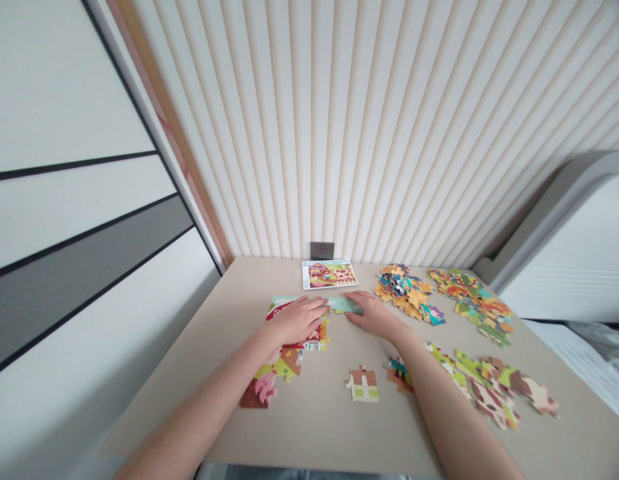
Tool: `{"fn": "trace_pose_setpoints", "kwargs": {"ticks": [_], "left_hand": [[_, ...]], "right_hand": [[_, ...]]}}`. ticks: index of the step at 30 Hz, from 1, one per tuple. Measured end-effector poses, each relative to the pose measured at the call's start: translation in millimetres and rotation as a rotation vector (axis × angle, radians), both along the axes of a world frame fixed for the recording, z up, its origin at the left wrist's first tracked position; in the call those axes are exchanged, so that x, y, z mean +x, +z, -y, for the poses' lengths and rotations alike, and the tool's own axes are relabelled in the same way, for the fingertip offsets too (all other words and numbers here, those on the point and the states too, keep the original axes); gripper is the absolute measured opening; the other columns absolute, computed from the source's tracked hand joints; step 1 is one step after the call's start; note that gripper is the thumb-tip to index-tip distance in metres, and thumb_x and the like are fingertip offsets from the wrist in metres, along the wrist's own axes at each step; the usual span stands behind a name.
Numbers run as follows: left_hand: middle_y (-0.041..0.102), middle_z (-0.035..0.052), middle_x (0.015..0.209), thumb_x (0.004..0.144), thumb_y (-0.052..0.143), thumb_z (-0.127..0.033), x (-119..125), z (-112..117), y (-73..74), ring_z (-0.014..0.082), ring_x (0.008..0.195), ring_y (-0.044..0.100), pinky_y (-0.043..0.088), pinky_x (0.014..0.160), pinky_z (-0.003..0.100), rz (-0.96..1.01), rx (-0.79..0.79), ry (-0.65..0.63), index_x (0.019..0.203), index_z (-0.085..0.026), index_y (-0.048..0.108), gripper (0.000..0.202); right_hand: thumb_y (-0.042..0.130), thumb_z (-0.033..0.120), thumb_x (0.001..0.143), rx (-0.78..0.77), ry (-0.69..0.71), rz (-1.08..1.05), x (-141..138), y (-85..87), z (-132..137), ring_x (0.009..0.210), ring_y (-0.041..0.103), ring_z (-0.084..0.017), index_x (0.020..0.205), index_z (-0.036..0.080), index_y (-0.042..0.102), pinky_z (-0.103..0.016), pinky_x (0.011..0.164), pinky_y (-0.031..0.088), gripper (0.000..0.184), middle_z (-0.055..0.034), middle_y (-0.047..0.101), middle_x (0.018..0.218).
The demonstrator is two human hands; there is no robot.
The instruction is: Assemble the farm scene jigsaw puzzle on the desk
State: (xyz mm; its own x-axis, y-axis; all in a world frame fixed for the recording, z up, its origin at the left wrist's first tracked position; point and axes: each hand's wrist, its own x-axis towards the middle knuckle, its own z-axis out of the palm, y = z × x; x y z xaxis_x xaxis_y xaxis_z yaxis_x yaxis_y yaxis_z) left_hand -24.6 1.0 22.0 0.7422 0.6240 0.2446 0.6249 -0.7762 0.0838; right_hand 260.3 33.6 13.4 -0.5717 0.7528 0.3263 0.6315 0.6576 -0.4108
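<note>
Head view: two bare hands work at a jigsaw near the centre of the frame, on a beige table that fills the lower middle. The left hand lies palm down across the upper part of the joined puzzle section, its fingers outstretched, close together and pointing right, closed around nothing that shows. This section runs from just left of centre down to the pink pig at lower left of centre. The right hand reaches in from the right, thumb and fingers apart at the right end of a pale blue strip along the puzzle's top; whether they pinch it, I cannot tell.

Just above the strip lies a farm picture card, below a dark wall socket. Below the hands, a small brown, white and green piece group sits apart. Right of centre is a heap of mostly orange pieces, with a greener cluster farther right. Cow-patterned pieces lie at lower right, beside the right forearm.
</note>
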Motion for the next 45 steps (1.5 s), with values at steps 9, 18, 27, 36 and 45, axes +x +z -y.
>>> {"fn": "trace_pose_setpoints", "kwargs": {"ticks": [9, 18, 27, 36, 45], "left_hand": [[0.056, 0.0082, 0.152, 0.106, 0.041, -0.030, -10, 1, 2.4, 0.0233, 0.142, 0.050, 0.036, 0.120, 0.043, -0.025, -0.033, 0.010, 0.145, -0.023, 0.056, 0.042], [0.056, 0.0079, 0.151, 0.107, 0.042, -0.032, -7, 1, -9.3, 0.0234, 0.143, 0.048, 0.034, 0.122, 0.046, 0.019, 0.012, 0.038, 0.144, -0.025, 0.058, 0.041], [0.052, 0.0061, 0.157, 0.109, 0.036, -0.036, -9, -1, -13.6, 0.0233, 0.149, 0.042, 0.031, 0.125, 0.046, 0.062, -0.102, 0.041, 0.150, -0.024, 0.052, 0.046], [0.063, 0.0085, 0.142, 0.106, 0.041, -0.033, -82, -5, 13.5, 0.0253, 0.134, 0.056, 0.043, 0.118, 0.046, 0.194, -0.055, 0.215, 0.138, -0.027, 0.065, 0.040], [0.046, 0.0042, 0.161, 0.107, 0.042, -0.047, -131, 10, -23.0, 0.0262, 0.151, 0.040, 0.030, 0.125, 0.048, 0.112, -0.180, 0.272, 0.155, -0.033, 0.047, 0.051]], "right_hand": [[0.067, 0.024, 0.086, -0.013, -0.019, 0.015, 10, -2.2, -1, 0.122, 0.064, -0.027, 0.141, 0.023, 0.062, -0.042, 0.109, 0.048, 0.055, -0.0107, 0.068, 0.132], [0.066, 0.022, 0.087, 0.025, -0.005, 0.003, 4, 0.0, 5, 0.117, 0.064, -0.026, 0.132, 0.026, 0.068, -0.041, 0.107, 0.049, 0.046, -0.0085, 0.069, 0.129], [0.066, 0.025, 0.090, 0.024, 0.000, 0.018, 3, -1.3, 4, 0.119, 0.064, -0.026, 0.128, 0.028, 0.072, -0.043, 0.107, 0.049, 0.039, -0.0089, 0.067, 0.130], [0.061, 0.027, 0.096, 0.020, 0.009, 0.086, 3, 6.5, 10, 0.125, 0.061, -0.026, 0.126, 0.032, 0.075, -0.046, 0.111, 0.046, 0.033, -0.0077, 0.065, 0.138], [0.061, 0.034, 0.099, 0.010, -0.055, 0.026, -4, 0.9, 8, 0.126, 0.061, -0.027, 0.137, 0.029, 0.067, -0.046, 0.111, 0.045, 0.039, -0.0085, 0.068, 0.136]]}}
